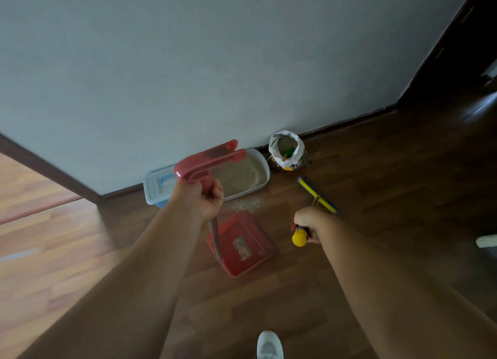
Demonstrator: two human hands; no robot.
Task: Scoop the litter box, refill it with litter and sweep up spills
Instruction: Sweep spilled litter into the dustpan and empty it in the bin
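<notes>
The left grip [204,200] clasped the dustpan handle [207,167], the right grip [306,221] the broom [318,196]. The spilled litter [248,203] lay at the dustpan's [252,229] twelve o'clock, just beside the litter box [258,170]; a hard sweep might scatter grains past the pan

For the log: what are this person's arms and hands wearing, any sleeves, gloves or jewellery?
The left hand and right hand are ungloved, and the arms behind them are bare with no sleeves in view. No watch or bracelet shows at either wrist. Rings are too small to tell. One white shoe shows at the bottom edge.
</notes>
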